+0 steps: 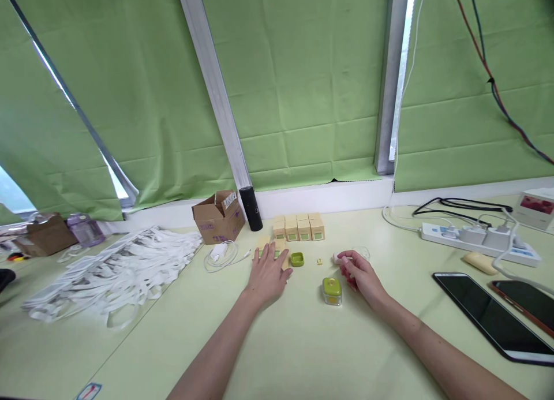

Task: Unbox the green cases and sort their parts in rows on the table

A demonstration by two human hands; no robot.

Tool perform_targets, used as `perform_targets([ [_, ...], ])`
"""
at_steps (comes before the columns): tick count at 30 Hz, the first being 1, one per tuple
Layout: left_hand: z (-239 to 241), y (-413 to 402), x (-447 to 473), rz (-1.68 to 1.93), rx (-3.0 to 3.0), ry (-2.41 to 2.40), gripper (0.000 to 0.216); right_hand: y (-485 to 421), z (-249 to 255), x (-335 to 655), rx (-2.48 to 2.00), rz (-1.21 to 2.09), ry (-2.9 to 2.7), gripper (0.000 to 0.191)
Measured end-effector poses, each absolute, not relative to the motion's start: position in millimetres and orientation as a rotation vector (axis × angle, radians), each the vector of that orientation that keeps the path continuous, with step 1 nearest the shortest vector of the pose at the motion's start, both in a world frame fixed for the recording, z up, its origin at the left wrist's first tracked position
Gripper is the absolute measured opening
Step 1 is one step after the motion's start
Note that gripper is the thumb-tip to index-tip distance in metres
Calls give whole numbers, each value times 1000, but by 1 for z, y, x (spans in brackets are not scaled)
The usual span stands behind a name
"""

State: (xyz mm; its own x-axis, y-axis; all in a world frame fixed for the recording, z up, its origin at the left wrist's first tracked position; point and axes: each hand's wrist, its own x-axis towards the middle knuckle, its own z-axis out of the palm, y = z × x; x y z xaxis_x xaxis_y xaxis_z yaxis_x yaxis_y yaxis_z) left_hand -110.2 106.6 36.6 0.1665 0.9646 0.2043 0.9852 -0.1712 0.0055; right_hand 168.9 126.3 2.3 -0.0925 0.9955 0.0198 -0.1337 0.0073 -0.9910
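My left hand (268,273) lies flat with fingers spread over a small beige box (282,246) that has a green-edged window; the fingers hide most of it. My right hand (361,276) has its thumb and fingertips drawn together at a small white piece (336,259). A thin pale cord (364,251) loops out behind those fingers. Just left of and below my right hand stands a small clear container with a green lid (332,287). Between the hands are an open green square cup (296,259) and a tiny yellow piece (319,261).
Behind stand several beige boxes (298,227) in a row, a black cylinder (251,208) and an open cardboard box (219,218). A coiled white cable (223,258) and a pile of white straps (125,267) lie left. Right are a power strip (476,244) and two phones (497,316).
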Motion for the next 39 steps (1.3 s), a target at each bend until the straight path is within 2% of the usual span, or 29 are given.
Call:
perform_targets([
  [11, 31, 111, -112, -307, -2217, -2014, 59, 126, 5, 169, -1049, 1340, -1178, 46],
  [15, 43, 102, -100, -516, -2283, -1866, 56, 127, 3, 169, -1039, 1336, -1175, 47],
  [19, 61, 86, -72, -764, -2603, -1643, 47, 128, 0, 169, -1034, 1316, -1172, 47],
  [24, 72, 80, -35, -569, -3010, -1574, 69, 131, -6, 167, -1040, 1251, -1177, 47],
  [27, 65, 85, -24, -504, -3091, -1591, 57, 133, -8, 168, -1032, 1241, -1186, 47],
  [30, 52, 88, -21, -744, -3077, -1746, 46, 133, -6, 170, -1018, 1252, -1178, 47],
  [34, 37, 91, -23, -1292, -2999, -2006, 45, 131, -1, 176, -983, 1308, -1166, 48],
  [39, 36, 99, -27, -2100, -2835, -1989, 57, 120, 9, 180, -912, 1447, -1143, 52],
])
